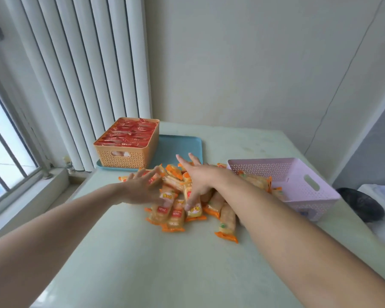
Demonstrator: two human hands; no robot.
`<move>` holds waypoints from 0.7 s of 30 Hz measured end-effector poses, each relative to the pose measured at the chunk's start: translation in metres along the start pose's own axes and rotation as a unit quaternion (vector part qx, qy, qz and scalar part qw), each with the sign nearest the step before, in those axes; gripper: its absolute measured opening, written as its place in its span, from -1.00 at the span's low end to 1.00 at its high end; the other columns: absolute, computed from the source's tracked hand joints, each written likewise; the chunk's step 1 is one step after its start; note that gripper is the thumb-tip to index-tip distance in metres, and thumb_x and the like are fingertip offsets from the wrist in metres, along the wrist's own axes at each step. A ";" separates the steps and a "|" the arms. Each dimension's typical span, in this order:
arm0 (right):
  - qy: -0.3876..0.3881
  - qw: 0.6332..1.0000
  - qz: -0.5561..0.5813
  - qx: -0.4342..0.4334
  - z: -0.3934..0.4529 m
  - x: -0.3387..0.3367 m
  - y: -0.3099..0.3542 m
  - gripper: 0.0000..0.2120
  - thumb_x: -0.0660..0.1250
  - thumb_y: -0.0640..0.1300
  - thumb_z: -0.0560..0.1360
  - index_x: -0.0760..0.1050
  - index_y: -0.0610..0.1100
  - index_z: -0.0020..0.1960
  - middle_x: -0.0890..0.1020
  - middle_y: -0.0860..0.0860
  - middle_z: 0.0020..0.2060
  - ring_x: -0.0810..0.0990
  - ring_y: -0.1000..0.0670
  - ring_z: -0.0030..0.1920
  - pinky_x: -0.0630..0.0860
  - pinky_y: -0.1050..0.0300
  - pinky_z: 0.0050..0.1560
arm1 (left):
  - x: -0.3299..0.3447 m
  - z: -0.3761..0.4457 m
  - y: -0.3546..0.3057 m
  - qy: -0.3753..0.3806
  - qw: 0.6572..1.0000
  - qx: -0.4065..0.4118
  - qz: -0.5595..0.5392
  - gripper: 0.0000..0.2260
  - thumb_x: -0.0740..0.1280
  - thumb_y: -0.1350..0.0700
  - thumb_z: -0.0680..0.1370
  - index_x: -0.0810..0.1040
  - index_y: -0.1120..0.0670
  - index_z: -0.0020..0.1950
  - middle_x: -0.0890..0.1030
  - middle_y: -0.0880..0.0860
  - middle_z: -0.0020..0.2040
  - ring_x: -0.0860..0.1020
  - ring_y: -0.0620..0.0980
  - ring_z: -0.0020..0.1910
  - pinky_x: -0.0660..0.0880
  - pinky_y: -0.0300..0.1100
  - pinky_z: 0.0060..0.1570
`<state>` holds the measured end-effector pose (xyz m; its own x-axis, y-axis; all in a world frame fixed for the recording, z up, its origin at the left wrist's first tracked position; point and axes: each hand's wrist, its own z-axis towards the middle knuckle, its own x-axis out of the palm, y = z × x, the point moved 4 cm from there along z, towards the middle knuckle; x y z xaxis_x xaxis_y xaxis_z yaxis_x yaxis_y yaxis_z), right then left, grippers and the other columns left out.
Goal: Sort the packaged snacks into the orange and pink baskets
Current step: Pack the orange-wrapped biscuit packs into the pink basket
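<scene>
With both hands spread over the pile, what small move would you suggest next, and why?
Probably curl the right hand around a few orange-ended packets and carry them to the pink basket. The orange basket already looks full of red packets, while the pink one holds only a few.

blue tray (182, 147) on table (142, 263) | blinds (80, 74) | window (5, 152)

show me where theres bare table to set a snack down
Bare: the wide near stretch of table below the snack pile, and the far part behind the pink basket, right of the blue tray. Crowded: the centre, where both hands reach over the pile.
</scene>
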<state>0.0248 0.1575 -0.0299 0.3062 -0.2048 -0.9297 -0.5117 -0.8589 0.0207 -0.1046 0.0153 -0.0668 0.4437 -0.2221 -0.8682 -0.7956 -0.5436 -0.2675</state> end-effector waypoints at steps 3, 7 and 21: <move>0.000 1.000 -0.016 -0.015 0.010 -0.001 0.007 0.46 0.66 0.34 -0.01 -0.26 0.30 0.58 0.11 0.00 0.55 0.30 -0.19 0.52 0.41 -0.27 0.35 | -0.001 0.011 -0.003 -0.027 0.999 -0.018 -0.037 0.17 0.45 -0.53 0.16 -0.10 -0.29 0.60 -0.07 -0.07 0.64 -0.09 0.16 0.62 0.08 0.20 0.54; -0.012 0.999 0.027 -0.026 0.015 0.004 0.010 0.30 0.67 0.26 0.10 -0.09 0.23 0.59 0.24 -0.04 0.43 0.41 -0.19 0.40 0.47 -0.23 0.28 | -0.001 0.014 -0.002 -0.085 0.986 -0.019 -0.142 0.13 0.66 -0.25 0.14 0.12 -0.25 0.58 0.24 0.01 0.54 0.26 0.11 0.49 0.40 0.01 0.33; -0.084 0.994 0.061 0.042 0.026 0.006 0.024 -0.13 0.54 0.07 0.35 0.17 0.30 0.53 0.39 -0.05 0.36 0.56 -0.14 0.25 0.47 0.05 0.01 | 0.005 0.007 -0.025 -0.040 0.981 -0.063 -0.179 0.16 0.65 -0.13 0.24 -0.06 -0.24 0.61 0.07 0.04 0.59 0.36 0.17 0.41 0.58 0.02 0.08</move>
<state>-0.0062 0.1474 -0.0446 0.1033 -0.2174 -0.9706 -0.6039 -0.7891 0.1124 -0.0850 0.0335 -0.0670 0.6476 0.0631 -0.7594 -0.5349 -0.6721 -0.5120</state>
